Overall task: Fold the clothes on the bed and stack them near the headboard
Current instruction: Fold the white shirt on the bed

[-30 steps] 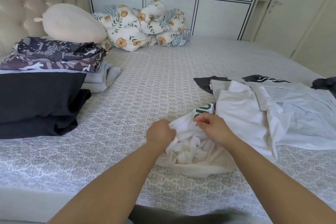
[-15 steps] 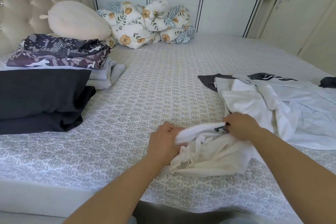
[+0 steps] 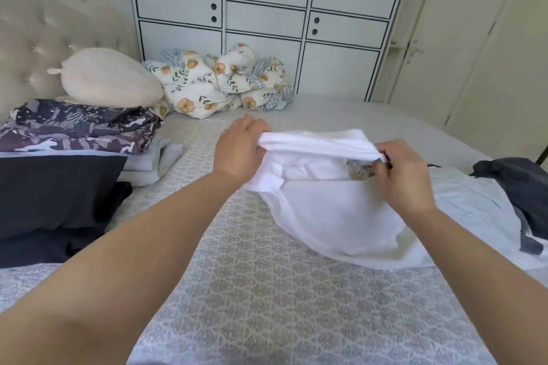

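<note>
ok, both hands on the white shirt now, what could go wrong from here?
1. The left hand and right hand grip only the top edge of the white shirt; the bunched body below may stay twisted and fold crooked.
2. Its hem rests on the pale garment in the unfolded pile, so lifting could drag that along.
3. The folded stack near the headboard already looks uneven; another piece might slide off.

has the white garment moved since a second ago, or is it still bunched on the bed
Yes. The white garment has been lifted and stretched between the left hand and right hand, its top edge now farther toward the floral bedding.
</note>
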